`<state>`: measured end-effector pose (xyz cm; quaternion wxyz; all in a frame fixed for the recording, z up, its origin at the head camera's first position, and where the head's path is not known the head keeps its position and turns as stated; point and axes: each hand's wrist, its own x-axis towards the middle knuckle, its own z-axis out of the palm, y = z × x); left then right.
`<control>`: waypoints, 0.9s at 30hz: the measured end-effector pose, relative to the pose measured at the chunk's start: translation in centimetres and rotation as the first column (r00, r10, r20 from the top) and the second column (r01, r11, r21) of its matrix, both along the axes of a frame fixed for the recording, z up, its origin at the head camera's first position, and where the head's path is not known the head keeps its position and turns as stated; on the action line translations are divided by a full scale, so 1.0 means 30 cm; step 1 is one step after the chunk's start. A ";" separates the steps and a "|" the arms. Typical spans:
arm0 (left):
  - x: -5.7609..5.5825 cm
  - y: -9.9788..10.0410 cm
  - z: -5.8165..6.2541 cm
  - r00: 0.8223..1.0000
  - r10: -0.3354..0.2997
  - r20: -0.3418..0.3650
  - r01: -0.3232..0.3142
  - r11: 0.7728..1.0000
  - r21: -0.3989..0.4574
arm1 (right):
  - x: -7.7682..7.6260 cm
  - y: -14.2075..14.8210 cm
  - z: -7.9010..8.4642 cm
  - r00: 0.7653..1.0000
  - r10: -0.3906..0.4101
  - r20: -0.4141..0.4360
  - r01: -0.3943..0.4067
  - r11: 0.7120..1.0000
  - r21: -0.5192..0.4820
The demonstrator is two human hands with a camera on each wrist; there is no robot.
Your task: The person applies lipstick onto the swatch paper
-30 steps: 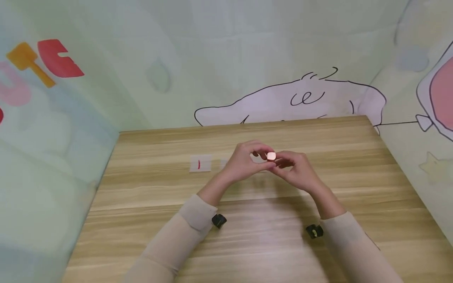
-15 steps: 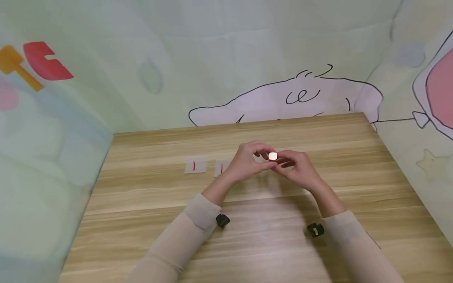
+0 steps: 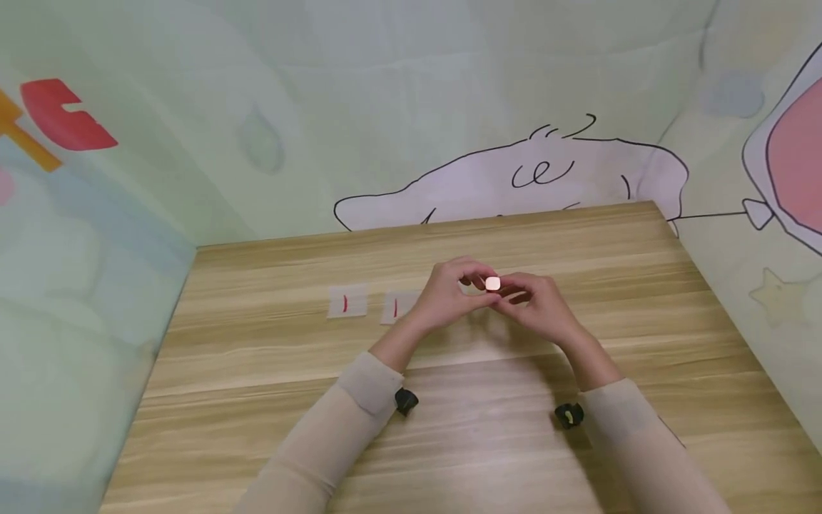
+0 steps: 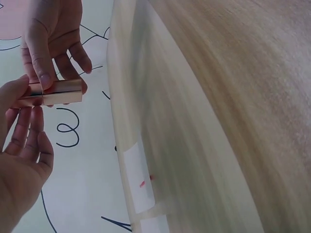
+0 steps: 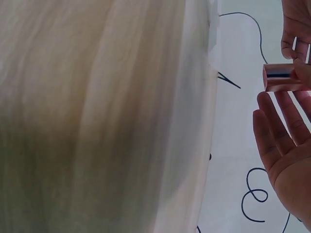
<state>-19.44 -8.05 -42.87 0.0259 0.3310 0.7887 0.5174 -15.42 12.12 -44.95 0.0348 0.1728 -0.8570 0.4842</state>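
Observation:
Both hands hold a rose-gold lipstick above the table, its pale end facing up in the head view. My left hand pinches it from the left between thumb and fingers. From the other side, the thumb and fingers of my right hand pinch the same lipstick. In the left wrist view the metallic case lies sideways, with a seam near its middle. The right wrist view catches one round end of the tube, the rest covered by fingers.
Two white paper squares, a left one and a right one, lie on the wooden table, each with a red stroke. The left forearm partly covers the right square. A printed cloth wall stands behind the table.
The head view has shifted, so the table and papers appear further left and more of the second paper shows. Both hands keep their hold on the lipstick, nearly unmoved.

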 end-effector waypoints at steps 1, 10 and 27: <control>-0.003 0.004 -0.005 1.000 -0.001 0.010 0.001 1.000 -0.001 | -0.002 0.003 -0.004 1.000 -0.004 0.000 0.004 1.000 0.001; -0.027 0.035 -0.041 0.997 0.022 0.068 -0.020 0.999 -0.032 | -0.038 0.024 -0.037 1.000 0.003 0.023 -0.003 1.000 0.007; -0.068 0.067 -0.085 0.994 0.058 0.096 -0.045 0.990 -0.136 | -0.101 0.032 -0.069 0.994 0.020 0.110 -0.030 0.996 0.089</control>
